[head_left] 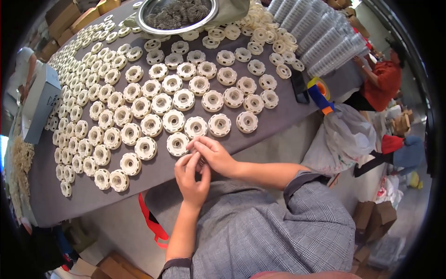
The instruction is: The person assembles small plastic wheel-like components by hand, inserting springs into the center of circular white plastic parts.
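My left hand and my right hand meet at the table's near edge, fingers curled together. Between them they pinch a small metal coil spring, mostly hidden by the fingers. Just beyond my fingertips lies a round cream plastic ring with a notched rim. Many similar rings spread over the table in loose rows; several near ones, such as the ring, show coiled metal inside. A steel bowl at the far side holds a heap of dark coil springs.
Stacks of clear plastic trays stand at the far right, near a pile of cream rings. A dark phone-like slab and a tape dispenser sit at the right edge. Another person in red works beyond. A box stands left.
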